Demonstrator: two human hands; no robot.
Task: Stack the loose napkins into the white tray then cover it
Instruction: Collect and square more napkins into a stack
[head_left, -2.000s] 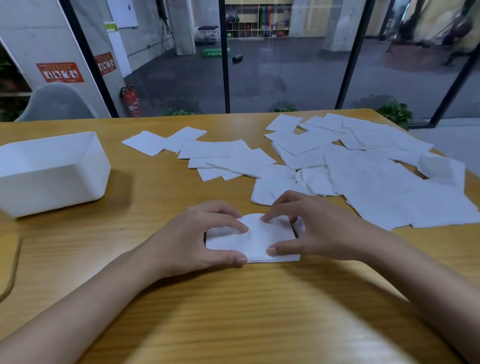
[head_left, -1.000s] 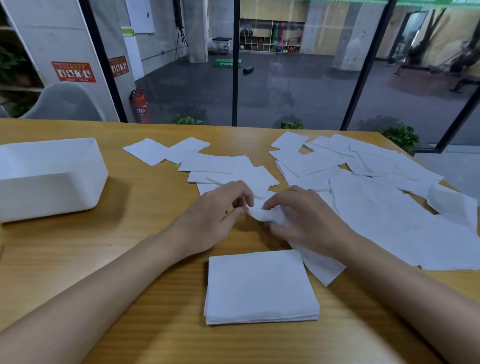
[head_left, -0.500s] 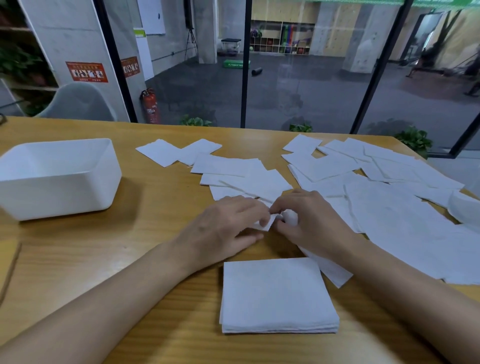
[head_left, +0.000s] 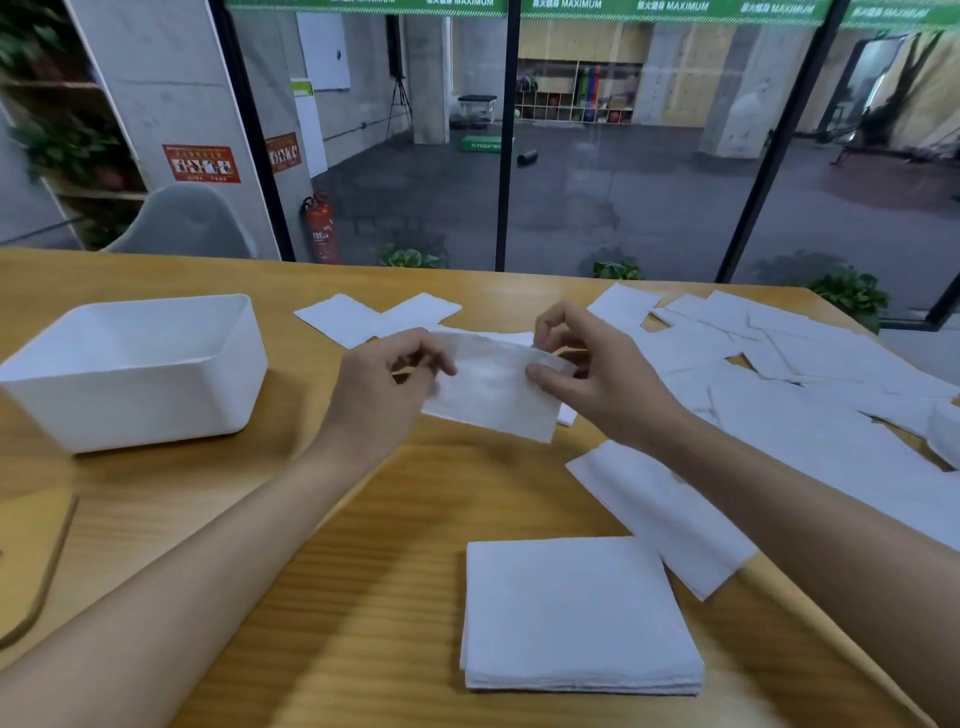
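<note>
Fingers (head_left: 543, 375) and thumbs of both hands are curled round one thin white napkin (head_left: 493, 400), held up above the wooden worktop (head_left: 363, 571): its left edge is pinched by the left hand (head_left: 379, 395), its right edge by the right hand (head_left: 602, 384). Many loose napkins (head_left: 831, 415) are spread flat behind and to the right. A neat square stack (head_left: 576, 613) is seen near the front edge. The white tray (head_left: 130, 405), smooth with round corners, is set well apart on the left. Half a second ago the napkin was being pinched low on the worktop; it has been lifted since.
</note>
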